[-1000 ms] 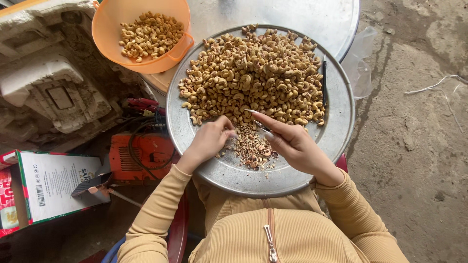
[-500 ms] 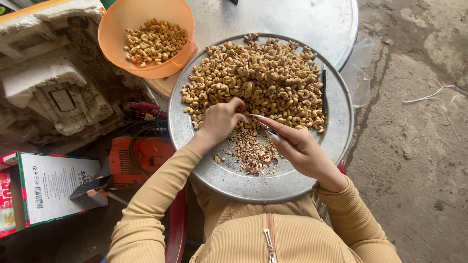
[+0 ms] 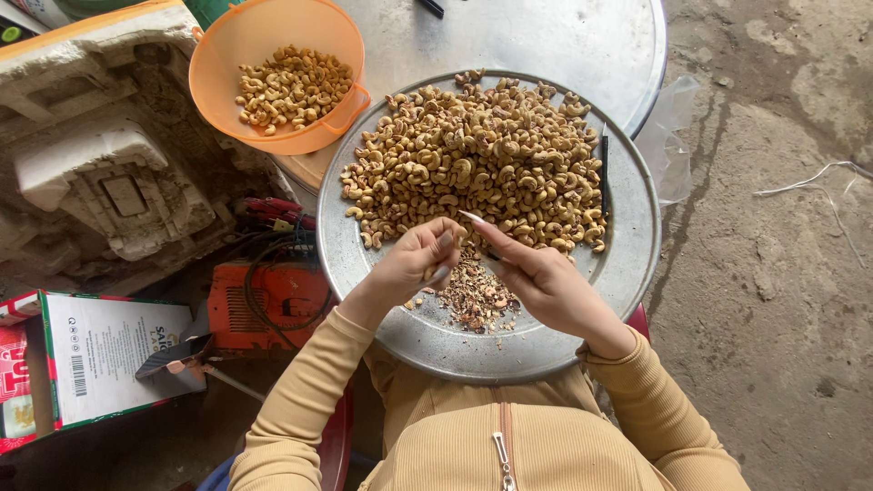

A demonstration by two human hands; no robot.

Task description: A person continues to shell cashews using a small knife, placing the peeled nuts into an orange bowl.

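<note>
A round metal tray (image 3: 627, 264) rests on my lap with a big heap of cashew nuts (image 3: 482, 164) on its far half. My left hand (image 3: 414, 259) is curled around a single cashew just at the heap's near edge. My right hand (image 3: 536, 277) sits beside it, holding a small thin blade whose tip points toward the left hand's fingers. Below both hands lies a small pile of brown skin peelings (image 3: 477, 295). An orange plastic bowl (image 3: 241, 36) at the upper left holds peeled cashews (image 3: 291, 86).
A second round metal tray (image 3: 546, 45) lies beyond the first. A black tool (image 3: 603, 173) lies on the tray's right side. Moulded grey packing (image 3: 100, 173), an orange machine with cables (image 3: 264, 300) and a cardboard box (image 3: 91, 359) crowd the left. Bare concrete floor (image 3: 773, 273) is at the right.
My left hand reached up into the heap, then drew back to the near edge with a cashew. My right hand stayed put with the blade.
</note>
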